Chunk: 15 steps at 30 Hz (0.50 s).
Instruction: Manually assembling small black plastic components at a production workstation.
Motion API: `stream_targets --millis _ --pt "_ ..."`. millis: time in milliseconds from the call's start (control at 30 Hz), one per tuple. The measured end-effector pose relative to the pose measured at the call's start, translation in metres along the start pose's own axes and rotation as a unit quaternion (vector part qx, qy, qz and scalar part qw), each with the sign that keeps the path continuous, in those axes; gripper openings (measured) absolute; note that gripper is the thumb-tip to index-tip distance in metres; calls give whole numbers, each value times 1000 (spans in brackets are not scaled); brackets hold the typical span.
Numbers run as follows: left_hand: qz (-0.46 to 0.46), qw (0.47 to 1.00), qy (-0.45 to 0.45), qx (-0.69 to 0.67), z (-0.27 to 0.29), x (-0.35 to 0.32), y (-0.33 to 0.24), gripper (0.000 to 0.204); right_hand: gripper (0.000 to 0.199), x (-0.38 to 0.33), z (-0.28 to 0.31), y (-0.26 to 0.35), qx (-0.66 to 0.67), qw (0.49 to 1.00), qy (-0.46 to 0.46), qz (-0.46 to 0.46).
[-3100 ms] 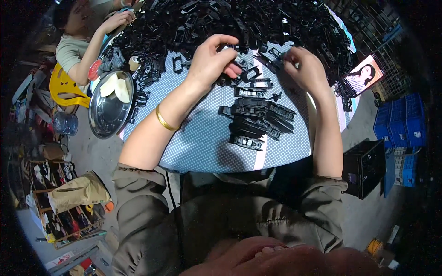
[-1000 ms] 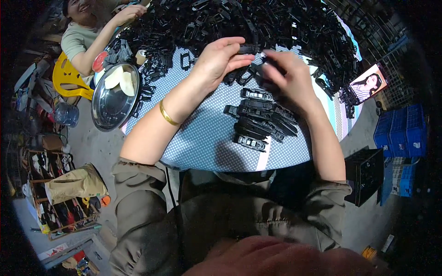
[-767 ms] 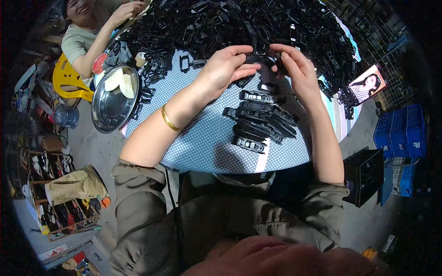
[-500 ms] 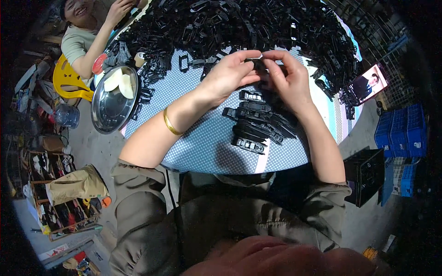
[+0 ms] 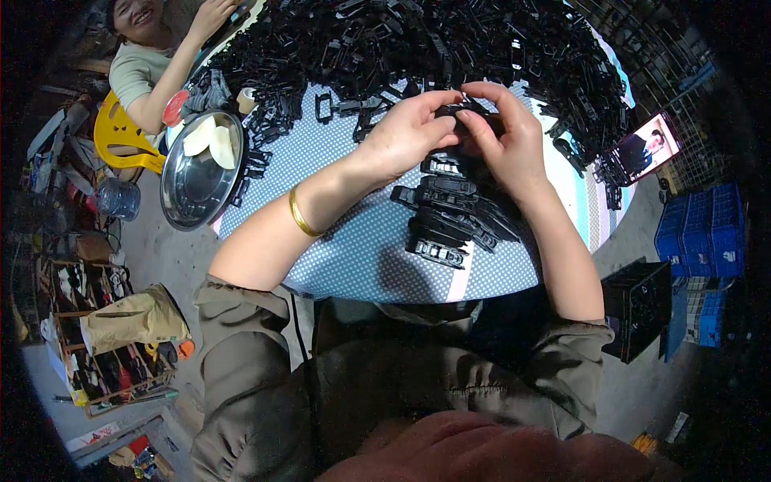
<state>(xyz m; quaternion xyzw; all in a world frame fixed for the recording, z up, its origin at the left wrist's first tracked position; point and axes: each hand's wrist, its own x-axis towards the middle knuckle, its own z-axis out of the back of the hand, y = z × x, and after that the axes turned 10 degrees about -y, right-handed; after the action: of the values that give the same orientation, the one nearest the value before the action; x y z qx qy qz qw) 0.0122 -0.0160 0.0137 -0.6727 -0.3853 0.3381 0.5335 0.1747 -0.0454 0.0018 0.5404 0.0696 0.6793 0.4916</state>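
Above the table, my left hand (image 5: 411,135) and my right hand (image 5: 511,138) meet, fingertips bent toward each other around a small black plastic part (image 5: 454,108). Fingers cover most of that part, so its shape is hard to make out. Both hands are closed on it, thumbs and forefingers pinching. Just below them on the tablecloth lies a neat group of similar long black plastic parts (image 5: 454,197), set side by side. Beyond my fingers spreads a large heap of loose black plastic parts (image 5: 361,48).
A metal tray (image 5: 193,189) with pale fruit slices (image 5: 210,143) sits at the left edge. A phone (image 5: 649,149) leans at the right edge. A co-worker (image 5: 148,80) is at the far left by a yellow chair (image 5: 120,132). Blue crates (image 5: 699,229) stand right of the table.
The fingers of my left hand have curled in and shifted slightly right, covering more of the black part. The right thumb has moved a little. The grouped parts lie as before.
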Motion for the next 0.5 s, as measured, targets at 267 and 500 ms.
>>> stream_targets --millis 267,500 --pt "-122 980 -37 155 -1 0 -5 37 29 -2 -1 16 48 997 -42 43" --pt "-103 992 -59 53 14 9 -9 33 42 6 13 7 60 985 35 -161"
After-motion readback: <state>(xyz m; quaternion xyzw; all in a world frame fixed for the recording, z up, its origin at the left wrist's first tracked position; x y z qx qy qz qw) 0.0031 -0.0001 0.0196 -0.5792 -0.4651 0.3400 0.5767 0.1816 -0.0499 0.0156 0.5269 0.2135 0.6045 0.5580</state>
